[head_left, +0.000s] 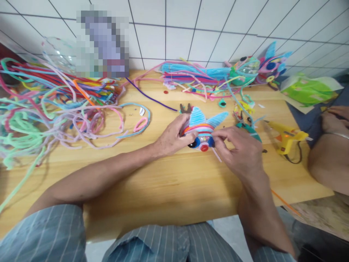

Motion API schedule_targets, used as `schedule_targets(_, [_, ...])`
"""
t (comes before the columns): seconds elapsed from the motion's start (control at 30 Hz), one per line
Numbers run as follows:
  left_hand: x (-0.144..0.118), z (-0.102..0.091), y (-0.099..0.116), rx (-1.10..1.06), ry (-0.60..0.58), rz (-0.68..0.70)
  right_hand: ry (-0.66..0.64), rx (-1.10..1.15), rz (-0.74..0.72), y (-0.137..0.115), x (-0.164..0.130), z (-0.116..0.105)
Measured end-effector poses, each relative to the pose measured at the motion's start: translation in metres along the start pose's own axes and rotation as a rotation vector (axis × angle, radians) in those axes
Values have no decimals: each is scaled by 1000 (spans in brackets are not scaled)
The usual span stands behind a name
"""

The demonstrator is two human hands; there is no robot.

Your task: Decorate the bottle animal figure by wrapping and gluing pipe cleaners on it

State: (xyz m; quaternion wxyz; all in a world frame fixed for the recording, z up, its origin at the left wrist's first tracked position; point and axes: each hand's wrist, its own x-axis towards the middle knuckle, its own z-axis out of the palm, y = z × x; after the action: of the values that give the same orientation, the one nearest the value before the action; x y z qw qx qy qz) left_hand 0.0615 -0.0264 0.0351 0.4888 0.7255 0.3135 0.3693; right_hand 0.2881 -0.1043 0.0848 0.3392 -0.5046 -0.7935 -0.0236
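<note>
Toy (203, 131) of wound pipe cleaners, blue ears, dark eyes, red nose, sits mid-table (152, 189) between both hands. Left hand (172, 139) cups toy's left side, thumb on its face, fingers curled round it. Right hand (240, 153) pinches toy's right side by the eye, fingers pressed together. Pink strand (216, 155) pokes out under right hand. Glue gun (286, 136) lies just right of it. Loose cleaner heap (54, 105) far left; second toy (269, 67) at back by wall. Another person's arm (327, 160) at right edge.
</note>
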Motion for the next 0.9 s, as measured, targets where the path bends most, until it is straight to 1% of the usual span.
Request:
schedule_targets(0.1, [0, 0, -1, 5, 2, 10, 8, -59, -72, 0, -1, 0])
schedule_targets(0.17, [1, 0, -1, 9, 2, 9, 13, -101, -95, -1, -3, 1])
schedule_targets(0.33, [0, 1, -4, -20, -2, 10, 32, -158, -108, -7, -6, 0])
schedule_targets(0.47, [-2, 3, -8, -14, -21, 18, 17, -187, -133, -12, -5, -2])
schedule_targets(0.7, [-5, 4, -10, -37, -49, 55, -8, -225, -154, -13, -5, -3])
schedule_targets(0.9, [-3, 3, -11, -66, -74, 43, 1, -231, -148, -15, -3, -2])
